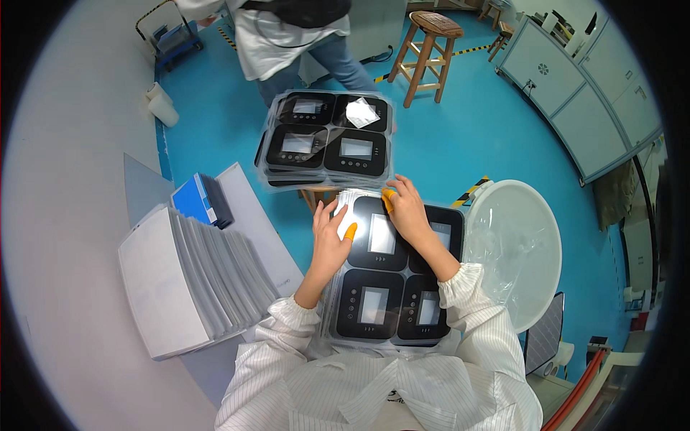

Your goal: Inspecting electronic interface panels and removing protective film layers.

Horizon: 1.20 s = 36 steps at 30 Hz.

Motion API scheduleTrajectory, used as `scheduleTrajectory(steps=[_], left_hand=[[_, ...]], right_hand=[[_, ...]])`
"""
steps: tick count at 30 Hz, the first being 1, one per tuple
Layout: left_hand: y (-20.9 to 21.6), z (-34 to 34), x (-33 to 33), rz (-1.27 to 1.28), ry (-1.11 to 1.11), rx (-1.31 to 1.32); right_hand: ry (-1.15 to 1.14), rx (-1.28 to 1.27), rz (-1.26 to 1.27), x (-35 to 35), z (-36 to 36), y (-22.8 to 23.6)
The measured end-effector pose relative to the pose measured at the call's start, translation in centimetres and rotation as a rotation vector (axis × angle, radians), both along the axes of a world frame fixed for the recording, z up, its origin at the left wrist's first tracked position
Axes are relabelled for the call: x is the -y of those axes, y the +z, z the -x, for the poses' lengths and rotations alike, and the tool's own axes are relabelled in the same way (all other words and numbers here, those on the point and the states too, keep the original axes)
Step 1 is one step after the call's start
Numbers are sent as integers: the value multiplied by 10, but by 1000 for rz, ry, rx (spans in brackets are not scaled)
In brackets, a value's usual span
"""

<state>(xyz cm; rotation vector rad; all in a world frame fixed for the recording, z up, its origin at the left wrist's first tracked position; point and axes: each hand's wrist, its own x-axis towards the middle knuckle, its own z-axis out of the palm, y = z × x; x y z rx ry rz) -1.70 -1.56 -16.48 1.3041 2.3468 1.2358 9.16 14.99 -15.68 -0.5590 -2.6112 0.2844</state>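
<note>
The person is bending over a tray of four black panels (392, 276) resting on the lap/near edge, w/ both hands working at its far-left panel (379, 233). The left hand (329, 241) is lying flat and spread, fingers unclenched, pressing on a clear film sheet (343, 205) at the tray's top-left corner; an orange finger cot (350, 231) is showing on the thumb. The right hand (407, 210) is curling over the panel's top edge, fingertips pinching at the film or panel rim; can't tell exactly which it's gripping. A second stack of trays w/ panels (327, 140) is sitting just beyond, apart from the hands, w/ a loose shiny film square (361, 113) lying on its top-right panel.

Risks, as a judgement: the film is looking thin and slippery, so it could be creasing or tearing if the right hand is pulling at an angle while the left is pinning it. The tray seems to be balancing w/o firm support, so downward pressure could be tipping it & sliding panels off. Bare fingertips w/o cots could be smudging the glossy screens. The white round bin (514, 248) is sitting just beside the right elbow, so a wide elbow swing could be knocking it
</note>
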Motion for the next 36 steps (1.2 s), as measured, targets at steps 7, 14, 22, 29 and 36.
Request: scheduleTrajectory(steps=[7, 14, 22, 29, 36], left_hand=[[8, 2, -3, -62, 28, 75], [18, 6, -9, -282, -10, 304], [47, -10, -5, -273, 51, -29], [44, -18, -4, -321, 12, 471], [34, -17, -3, -467, 11, 561]], right_hand=[[31, -200, 165, 1, -3, 14], [83, -286, 137, 13, -8, 21], [69, -273, 166, 25, -10, 32], [153, -193, 60, 45, -5, 41], [216, -292, 5, 56, -12, 40]])
